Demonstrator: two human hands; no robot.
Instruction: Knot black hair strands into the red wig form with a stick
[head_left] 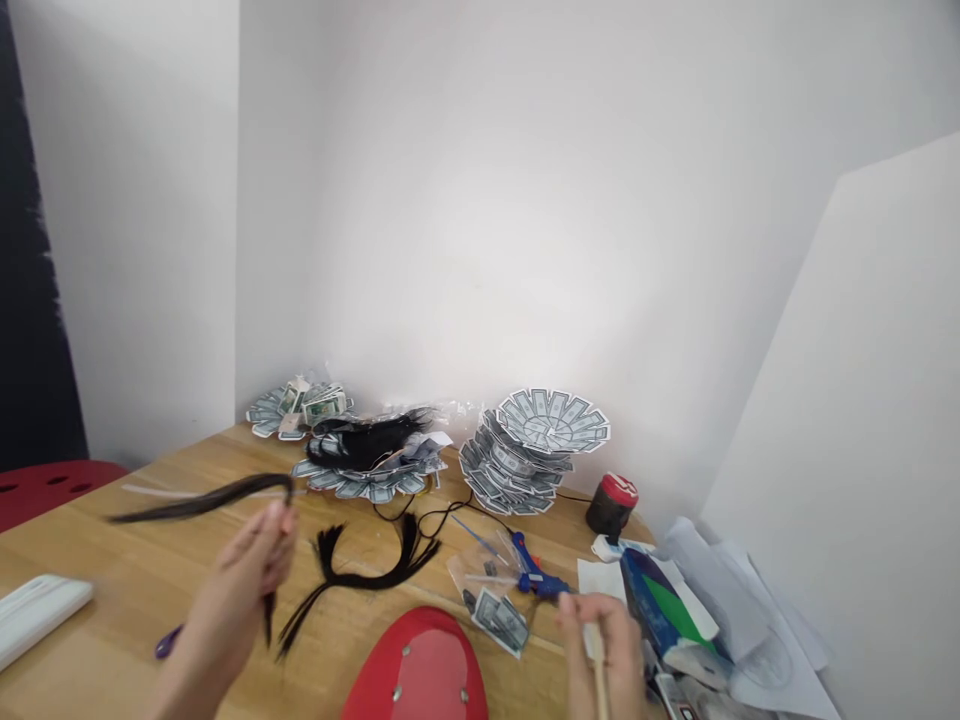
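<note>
A dark strand of hair [217, 496] is pinched in my left hand [247, 570], one end stretching out to the left and the other hanging below the fist. My right hand [609, 650], low on the right, is closed around a thin pale stick [601, 675]. Between the hands, a curved black hair bundle [367, 580] with loose ends lies on the wooden table [300, 690]. A red rounded object with metal studs [421, 668] rises at the bottom centre. The blue glue gun [536, 575] lies just beyond my right hand, near small printed notes [501, 620].
Stacked discs of printed notes [517, 460] stand at the back, with more black hair [367, 440] on another disc. A red-and-black container [611, 505] is at the right rear. Papers [772, 640] crowd the right side; a white case [41, 612] sits at left.
</note>
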